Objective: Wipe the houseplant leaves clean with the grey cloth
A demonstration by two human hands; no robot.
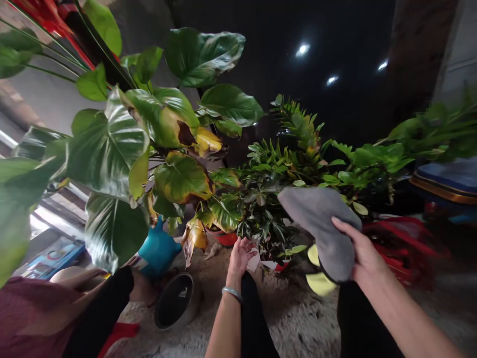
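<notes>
In the head view my right hand (359, 248) grips a grey cloth (320, 223), which spreads out in front of the plants and hangs down at its near end. Palm up, my left hand (242, 254) is near a low plant with dark narrow leaves (263, 206). Its fingers are loosely curled and apart, with nothing seen in them. Just beyond that hand is a white and red pot (278, 265). Yellow-green leaves (319, 284) show beside the cloth's lower edge.
A tall plant with big glossy leaves (108, 144), some browned, leans in from the left. A seated person (37, 318) is at lower left, near a turquoise container (158, 248) and a round dark-lined pot (175, 301). Red plastic bags (404, 248) lie at right.
</notes>
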